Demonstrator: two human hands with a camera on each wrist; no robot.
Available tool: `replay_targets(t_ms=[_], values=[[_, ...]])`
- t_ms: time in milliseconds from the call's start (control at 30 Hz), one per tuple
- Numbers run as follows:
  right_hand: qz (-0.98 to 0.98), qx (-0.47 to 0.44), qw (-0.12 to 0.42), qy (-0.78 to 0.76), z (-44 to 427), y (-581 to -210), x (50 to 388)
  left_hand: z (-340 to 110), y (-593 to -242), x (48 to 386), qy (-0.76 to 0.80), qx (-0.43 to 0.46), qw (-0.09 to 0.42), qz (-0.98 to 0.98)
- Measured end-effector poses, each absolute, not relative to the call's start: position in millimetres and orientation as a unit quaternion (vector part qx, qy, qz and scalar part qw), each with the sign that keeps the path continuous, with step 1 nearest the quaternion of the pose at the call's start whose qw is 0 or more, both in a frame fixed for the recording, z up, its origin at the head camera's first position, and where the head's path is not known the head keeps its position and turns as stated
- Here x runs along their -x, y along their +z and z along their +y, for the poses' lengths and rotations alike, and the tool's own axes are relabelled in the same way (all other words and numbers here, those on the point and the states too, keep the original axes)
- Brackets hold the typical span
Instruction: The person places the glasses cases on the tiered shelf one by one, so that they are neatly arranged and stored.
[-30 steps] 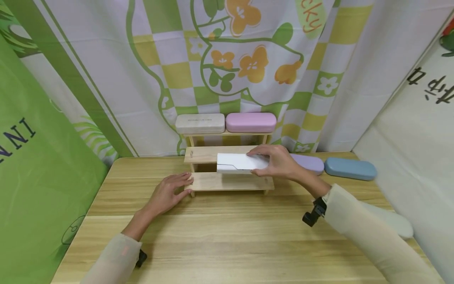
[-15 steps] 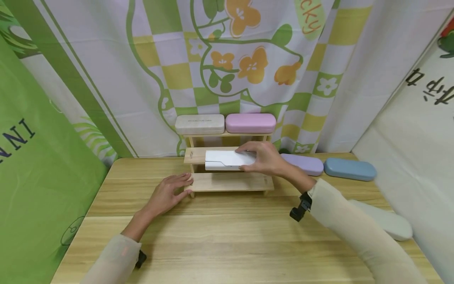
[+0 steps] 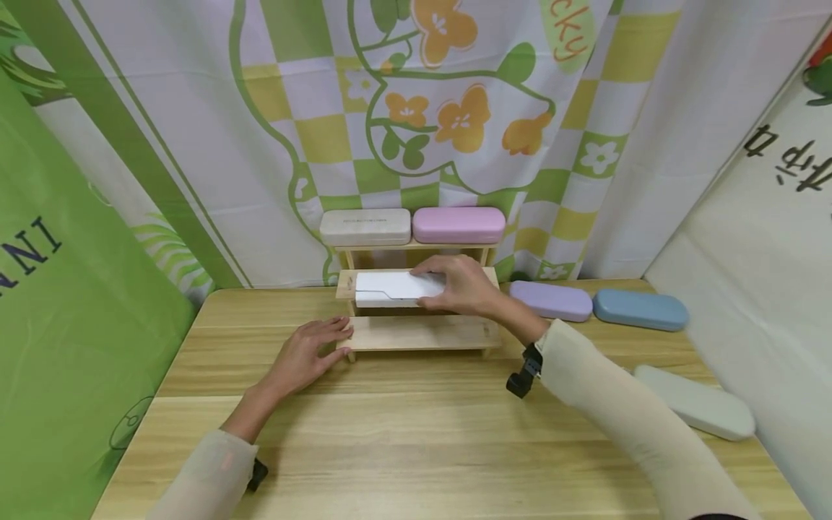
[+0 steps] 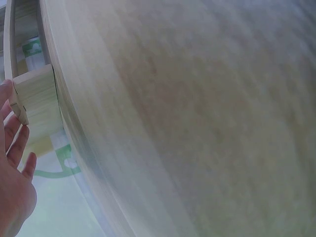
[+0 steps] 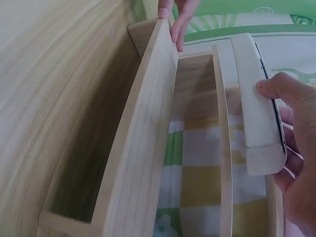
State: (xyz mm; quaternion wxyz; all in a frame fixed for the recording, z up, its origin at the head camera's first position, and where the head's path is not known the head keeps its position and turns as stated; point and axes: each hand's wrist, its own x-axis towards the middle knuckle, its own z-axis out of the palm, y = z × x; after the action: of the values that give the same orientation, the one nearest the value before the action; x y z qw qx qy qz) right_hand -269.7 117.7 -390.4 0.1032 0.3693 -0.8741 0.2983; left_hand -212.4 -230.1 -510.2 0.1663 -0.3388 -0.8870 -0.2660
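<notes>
A three-step wooden display rack (image 3: 419,334) stands at the back of the table. My right hand (image 3: 463,285) pinches a white glasses case (image 3: 383,285), thumb at its front and fingers behind. The case lies lengthwise over the middle step, towards its left; whether it touches the board I cannot tell. In the right wrist view the flap seam of the white case (image 5: 256,113) shows along its edge. My left hand (image 3: 310,354) holds the left end of the lowest step between thumb and fingers. On the top step sit a cream glasses case (image 3: 365,227) and a pink one (image 3: 458,225).
To the right of the rack lie a purple glasses case (image 3: 551,301) and a blue one (image 3: 641,310). Nearer, by the right table edge, is a pale green case (image 3: 695,403), close to my right sleeve. A patterned curtain (image 3: 416,137) hangs behind the rack.
My right hand has carried the white glasses case leftwards and slightly back, along the middle step. My left hand stays at the rack's lowest step.
</notes>
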Motion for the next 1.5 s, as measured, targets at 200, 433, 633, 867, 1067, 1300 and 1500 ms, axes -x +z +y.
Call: replay_targets(t_ms=[200, 433, 633, 867, 1067, 1300, 1500], values=[[-0.876, -0.361, 0.102, 0.301, 106.1, -391.6, 275.0, -229.3, -509.9, 212.5, -0.271, 0.342, 0.166, -0.885], [-0.88, -0.354, 0.105, 0.299, 90.8, -393.8, 283.8, -230.4, -510.3, 212.4, -0.267, 0.336, 0.161, -0.889], [-0.882, -0.345, 0.097, 0.306, 80.0, -393.6, 287.6, -230.6, -510.4, 212.3, -0.266, 0.339, 0.161, -0.888], [-0.887, -0.332, 0.085, 0.31, 71.9, -394.2, 291.1, -230.6, -511.2, 213.1, -0.265, 0.342, 0.169, -0.886], [-0.89, -0.325, 0.082, 0.308, 64.9, -396.8, 294.0, -231.0, -509.9, 212.6, -0.266, 0.34, 0.164, -0.887], [-0.892, -0.325, 0.085, 0.301, 54.5, -400.0, 295.2, -231.5, -509.7, 213.6, -0.264, 0.339, 0.162, -0.888], [-0.897, -0.32, 0.079, 0.295, 49.4, -402.7, 296.1, -231.1, -511.1, 213.6, -0.265, 0.345, 0.168, -0.884]])
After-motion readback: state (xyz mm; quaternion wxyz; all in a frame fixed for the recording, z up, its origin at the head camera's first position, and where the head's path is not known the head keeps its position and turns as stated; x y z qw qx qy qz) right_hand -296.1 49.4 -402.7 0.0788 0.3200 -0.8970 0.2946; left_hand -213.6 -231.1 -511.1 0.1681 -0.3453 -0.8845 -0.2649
